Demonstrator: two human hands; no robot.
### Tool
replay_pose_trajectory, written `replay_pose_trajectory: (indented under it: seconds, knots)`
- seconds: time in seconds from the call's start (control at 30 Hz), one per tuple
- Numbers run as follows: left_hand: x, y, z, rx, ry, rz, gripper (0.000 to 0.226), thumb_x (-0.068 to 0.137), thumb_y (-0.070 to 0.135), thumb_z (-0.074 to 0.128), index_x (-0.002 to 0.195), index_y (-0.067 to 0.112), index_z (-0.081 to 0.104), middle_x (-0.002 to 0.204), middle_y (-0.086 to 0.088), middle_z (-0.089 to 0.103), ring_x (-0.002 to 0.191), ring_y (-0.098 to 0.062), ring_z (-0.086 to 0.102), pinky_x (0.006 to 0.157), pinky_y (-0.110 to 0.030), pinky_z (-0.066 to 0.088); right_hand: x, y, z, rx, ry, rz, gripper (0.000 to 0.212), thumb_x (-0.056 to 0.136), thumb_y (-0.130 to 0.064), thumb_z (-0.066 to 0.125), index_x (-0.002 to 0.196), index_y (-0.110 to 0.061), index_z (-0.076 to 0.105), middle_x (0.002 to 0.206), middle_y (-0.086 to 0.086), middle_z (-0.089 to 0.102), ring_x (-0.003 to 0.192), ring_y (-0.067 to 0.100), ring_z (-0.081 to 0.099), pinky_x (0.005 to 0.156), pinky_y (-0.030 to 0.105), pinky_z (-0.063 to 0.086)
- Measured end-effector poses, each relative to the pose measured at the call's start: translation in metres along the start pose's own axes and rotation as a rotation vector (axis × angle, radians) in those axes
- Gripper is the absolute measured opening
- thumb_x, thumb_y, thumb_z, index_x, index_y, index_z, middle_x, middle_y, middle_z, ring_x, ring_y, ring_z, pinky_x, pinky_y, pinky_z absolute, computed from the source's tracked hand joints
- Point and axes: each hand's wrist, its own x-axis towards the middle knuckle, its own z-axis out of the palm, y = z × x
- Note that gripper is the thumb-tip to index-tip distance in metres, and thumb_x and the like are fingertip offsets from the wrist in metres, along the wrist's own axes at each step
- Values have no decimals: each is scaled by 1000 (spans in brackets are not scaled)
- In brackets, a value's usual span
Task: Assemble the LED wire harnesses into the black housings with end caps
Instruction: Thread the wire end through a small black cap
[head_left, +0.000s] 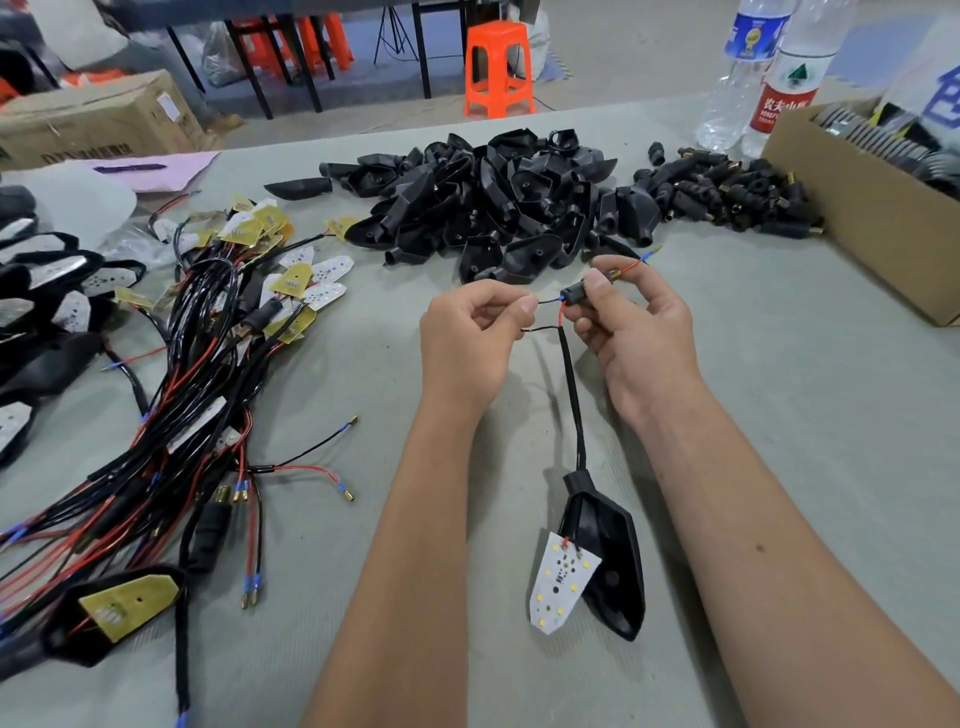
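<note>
My left hand (470, 332) pinches a thin black wire (545, 300) of one harness. My right hand (631, 327) pinches a small black end cap (577, 292), and the wire's blue-sleeved end sits at the cap's mouth. A red wire with a brass terminal (626, 270) sticks out past my right thumb. The harness's sleeved cable (574, 400) runs down to a black housing (610, 561) lying on the table, with its white LED board (561, 582) resting half out of it.
A heap of black housings (493, 202) lies at the back centre, with loose end caps (727, 195) to its right. A cardboard box (857, 208) stands at the right edge. Tangled harnesses (197, 364) cover the left; two water bottles (753, 78) stand behind.
</note>
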Motion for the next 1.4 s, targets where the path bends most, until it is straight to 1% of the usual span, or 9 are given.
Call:
replay_pose_trajectory:
  seconds: [0.13,0.3,0.43,0.57,0.73,0.8,0.93,1.1,1.4]
  knots:
    - [-1,0,7,93,-12,39,9,91,12,75,84,15,78,71,8,72,66,-1,64,65,-14,48,-1,1,0,-64,-52,-31,15,93,-5,74,106,-10,67,80,14,74,70,22,68,67,26,56]
    - [-2,4,14,-39,-58,-4,7,93,6,71,95,7,79,85,-1,77,78,-8,70,75,-20,53,0,0,-2,1,-15,-22,11,94,-9,73,102,-14,68,78,10,74,67,17,67,68,25,56]
    - [-3,1,12,-109,-26,-90,15,96,0,65,103,4,77,83,-6,76,72,-7,68,70,-18,53,1,1,-1,17,-13,-11,12,94,-9,74,102,-16,69,79,10,74,69,18,68,66,23,55]
    - [-2,1,11,-29,-55,-68,15,93,-2,68,93,9,79,74,-4,74,62,-8,64,66,-22,55,2,0,-2,39,-71,27,18,92,-7,76,107,-13,69,83,13,73,66,18,64,66,24,54]
    - [-3,3,10,114,-15,24,11,90,5,73,94,13,81,73,5,75,68,-6,69,74,-30,60,1,3,0,-48,8,-49,21,91,-5,76,110,-10,68,79,15,73,67,19,67,65,24,54]
    - [-4,3,7,61,15,-31,11,90,5,71,97,13,77,74,4,77,68,-11,71,76,-35,61,1,5,1,-58,44,-77,23,91,-4,76,112,-9,67,77,14,71,68,20,68,65,25,54]
    - [-5,6,4,-29,29,-79,9,88,3,72,88,12,75,77,-5,77,72,-23,74,81,-45,62,3,4,1,-13,58,-60,28,92,-3,75,116,-8,62,77,12,73,70,22,69,67,25,53]
    - [-4,7,6,70,54,-11,17,86,2,73,81,18,75,73,2,75,68,-12,69,73,-34,60,5,5,-1,15,4,9,26,91,-7,77,112,1,64,77,8,74,69,17,68,68,24,54]
    - [-7,8,18,259,33,144,15,85,2,71,80,15,74,67,8,69,63,-8,64,66,-31,58,3,6,1,5,59,-50,13,93,-5,74,104,-8,67,76,5,73,67,16,67,67,22,54]
